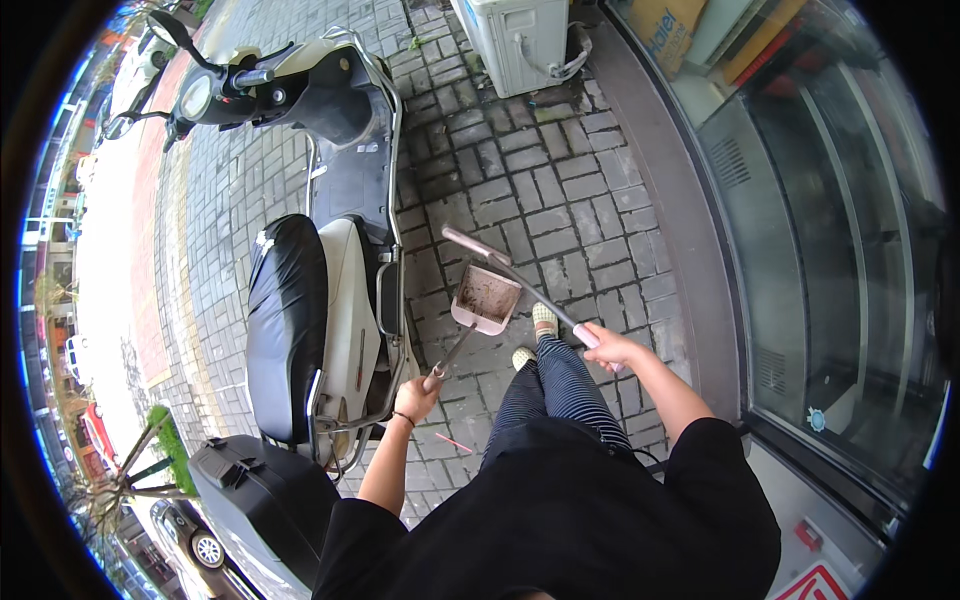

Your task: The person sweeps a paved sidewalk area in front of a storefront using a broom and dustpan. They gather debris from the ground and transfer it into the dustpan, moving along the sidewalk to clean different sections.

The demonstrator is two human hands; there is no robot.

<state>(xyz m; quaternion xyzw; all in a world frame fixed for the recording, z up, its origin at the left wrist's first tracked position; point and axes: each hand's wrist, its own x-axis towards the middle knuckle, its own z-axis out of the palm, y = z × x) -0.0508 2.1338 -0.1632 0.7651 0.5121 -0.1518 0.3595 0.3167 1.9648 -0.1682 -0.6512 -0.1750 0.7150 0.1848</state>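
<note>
My left hand [416, 399] is closed round the handle end of a long-handled pink dustpan [489, 324]. The pan lies over the paving just beyond my feet, with dirt and small debris in it. In my right hand [611, 348] is the pink grip of a broom [476, 246] with a grey pole. Its narrow pink head is just beyond the pan's open edge, and the pole slants above the pan's right corner. Whether the head touches the ground I cannot tell. A thin pink stick [454, 442] lies on the paving to the right of my left forearm.
A parked scooter [352, 180] with a black rear box [262, 495] stands close on the left. At the right runs a glass shopfront [810, 225] above a grey ledge [675, 187]. A white appliance [521, 45] stands ahead on the grey brick paving [555, 195].
</note>
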